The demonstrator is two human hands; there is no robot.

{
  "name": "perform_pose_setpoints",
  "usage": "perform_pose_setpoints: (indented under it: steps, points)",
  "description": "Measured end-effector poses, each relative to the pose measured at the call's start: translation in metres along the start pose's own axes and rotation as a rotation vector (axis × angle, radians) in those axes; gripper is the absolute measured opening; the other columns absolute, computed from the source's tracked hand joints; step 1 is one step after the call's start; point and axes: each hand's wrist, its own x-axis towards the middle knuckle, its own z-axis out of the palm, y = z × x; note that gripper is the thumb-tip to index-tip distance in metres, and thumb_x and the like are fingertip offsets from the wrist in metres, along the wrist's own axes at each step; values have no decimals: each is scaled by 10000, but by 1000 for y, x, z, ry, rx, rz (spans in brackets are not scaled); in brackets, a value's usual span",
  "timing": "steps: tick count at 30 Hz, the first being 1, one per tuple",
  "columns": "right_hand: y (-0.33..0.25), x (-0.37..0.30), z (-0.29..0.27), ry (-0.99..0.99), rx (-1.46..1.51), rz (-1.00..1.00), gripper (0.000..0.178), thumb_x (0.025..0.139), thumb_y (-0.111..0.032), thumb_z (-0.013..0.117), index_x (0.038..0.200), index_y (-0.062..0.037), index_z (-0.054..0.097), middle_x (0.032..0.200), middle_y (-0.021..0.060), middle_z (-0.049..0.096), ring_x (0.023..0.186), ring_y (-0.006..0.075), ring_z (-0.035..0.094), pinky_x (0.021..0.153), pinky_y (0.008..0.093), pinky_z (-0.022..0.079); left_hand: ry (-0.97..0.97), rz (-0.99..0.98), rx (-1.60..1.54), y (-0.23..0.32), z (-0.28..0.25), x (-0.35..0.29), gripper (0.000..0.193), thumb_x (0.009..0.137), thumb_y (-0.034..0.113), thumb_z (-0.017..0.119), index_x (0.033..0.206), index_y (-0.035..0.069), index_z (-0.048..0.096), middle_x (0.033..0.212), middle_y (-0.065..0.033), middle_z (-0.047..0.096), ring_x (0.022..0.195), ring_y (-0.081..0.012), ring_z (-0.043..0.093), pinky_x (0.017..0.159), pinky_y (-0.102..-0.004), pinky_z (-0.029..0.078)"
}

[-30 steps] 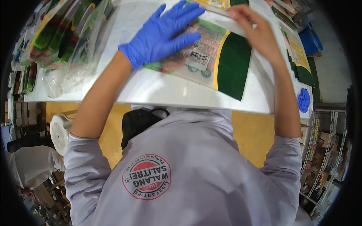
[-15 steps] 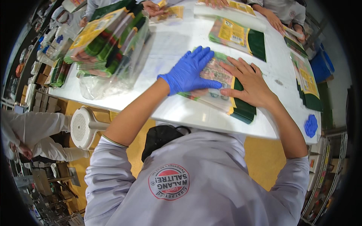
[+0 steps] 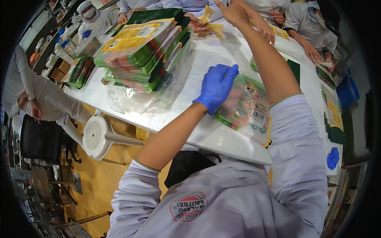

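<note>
A stack of clear-windowed printed plastic pouches (image 3: 242,107), green and pink with a barcode, lies near the table's front edge. My left hand (image 3: 216,88), in a blue glove, rests at the stack's left edge with its fingers bent together; whatever is under them is hidden. My bare right hand (image 3: 235,15) is stretched to the far side of the table, index finger extended, with nothing seen in it. Its forearm passes over a second pouch stack (image 3: 294,73) with a dark green end, which is partly hidden.
On the left, a tall pouch pile (image 3: 137,51) sits in a clear plastic bag (image 3: 135,101). More pouches (image 3: 332,113) and a crumpled blue glove (image 3: 333,158) lie at the right. Co-workers' hands (image 3: 311,52) line the far edge. A white stool (image 3: 96,135) stands at the left.
My right hand has left the near stack and swung up to the far side. My left hand has drawn its spread fingers together at the stack's left edge. The view has shifted.
</note>
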Motion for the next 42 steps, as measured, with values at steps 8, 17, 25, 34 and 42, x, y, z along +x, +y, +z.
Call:
perform_pose_setpoints:
  steps: [8, 17, 25, 34, 42]
  points:
    - [-43, 66, 44, -146, -405, -227, 865, 857, -809, 549, 1130, -13, 750, 911, 143, 757, 737, 247, 736, 629, 411, 591, -229, 232, 479, 32, -23, 7, 271, 906, 313, 640, 1002, 72, 717, 1020, -136, 678, 975, -354, 627, 861, -484, 460]
    - [-47, 68, 21, 83, -266, -148, 465, 853, -445, 685, 1078, -51, 792, 1102, 196, 759, 1047, 362, 732, 903, 487, 567, -217, 385, 416, 13, -24, 3, 336, 917, 325, 658, 1168, 104, 690, 1119, -142, 642, 1046, -349, 604, 919, -482, 431]
    - [2, -24, -30, 391, -90, -511, 245, 858, -293, 666, 958, -112, 797, 937, 220, 730, 913, 393, 703, 812, 494, 546, -129, 317, 413, 9, -38, -2, 380, 940, 350, 671, 1251, 130, 664, 1164, -123, 662, 1088, -338, 610, 970, -468, 442]
    - [33, -16, -184, 504, 394, -204, 275, 892, -276, 702, 980, -31, 789, 856, 121, 768, 771, 256, 732, 693, 432, 531, -147, 238, 275, 8, -36, -1, 395, 946, 253, 721, 1309, 108, 661, 1165, -137, 691, 1098, -281, 653, 968, -394, 509]
    - [71, -281, -182, -186, 1133, 33, 253, 928, -8, 727, 1174, 36, 689, 1147, 96, 737, 966, 138, 705, 832, 274, 574, 31, 249, 104, 31, -49, -29, 372, 906, 205, 787, 1246, 90, 687, 1067, -22, 689, 999, -153, 615, 894, -318, 493]
